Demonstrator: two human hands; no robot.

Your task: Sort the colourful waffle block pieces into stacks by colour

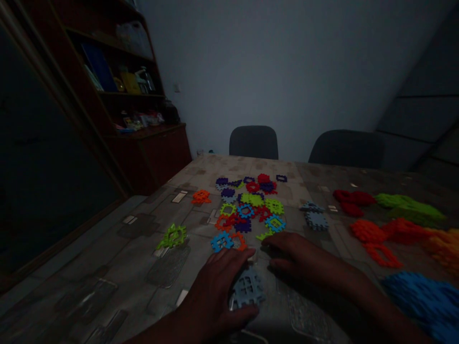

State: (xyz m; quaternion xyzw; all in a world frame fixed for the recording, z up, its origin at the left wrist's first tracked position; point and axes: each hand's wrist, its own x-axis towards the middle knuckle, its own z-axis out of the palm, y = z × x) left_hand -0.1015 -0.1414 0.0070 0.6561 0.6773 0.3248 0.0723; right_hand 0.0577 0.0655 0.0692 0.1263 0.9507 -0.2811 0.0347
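Bench edges: the far edge of the bench (229,165) runs just in front of two dark chairs (254,142), and its left edge falls away toward the dim floor; the forearms enter from the near side.
Room to move: patterned grey-brown oilcloth (107,267) shows left of the hands, between them and the lime tile (172,236), which lies alone; the colourful pile (247,205) sits just ahead of the fingers.
Left hand (211,291): flat and low, spanning wide, the fingers across the top edge of the grey-blue tile (247,288) and the thumb along its lower edge, so the grip is wide and holds that tile; whether it is lifted, I cannot tell.
Right hand (297,253): reaches forward from the right, palm down, fingers (276,241) loosely curled and empty, at the near edge of the pile and just beside a small lime piece (265,235).
Tile location: the grey-blue tile lies at the near side of the bench, nearly under the left hand, well short of the pile.
Materials: matte plastic square tiles with notched, interlocking edges and grid openings, in purple, red, orange, lime and blue.
Right side: two more grey-blue tiles (315,220) lie beyond the right hand; heaps of red, lime, orange and blue tiles (405,229) crowd the bench's right side.
Behind: a wooden shelf unit (118,95) stands at left, against a plain wall (272,62).
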